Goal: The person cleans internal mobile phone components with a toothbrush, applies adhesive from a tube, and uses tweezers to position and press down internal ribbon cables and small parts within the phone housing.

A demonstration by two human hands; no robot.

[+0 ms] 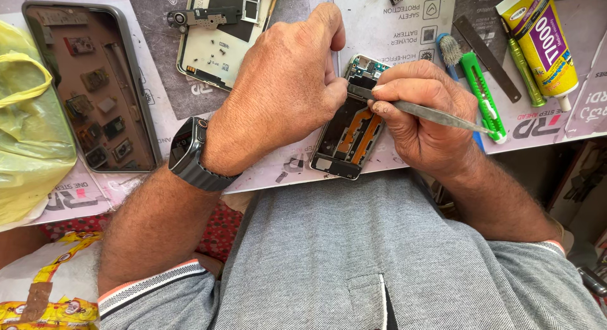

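An opened phone [351, 137] lies on the work mat [392, 26], its back cover off, showing orange flex cables and a small circuit board at its far end. My left hand [284, 90], with a dark wristwatch [190, 153] on the wrist, curls over the phone's left side and steadies it, the thumb against its edge. Gripped in my right hand [420, 115] is a pair of metal tweezers [436, 115]. Their tips touch the upper part of the phone, close to my left thumb.
A dark phone case [91, 83] holding several small parts lies at the left, by a yellow plastic bag [25, 128]. Another opened phone frame [215, 39] is behind my left hand. A green utility knife [484, 96], brush [450, 52], metal blade [487, 58] and glue tube [547, 39] lie at the right.
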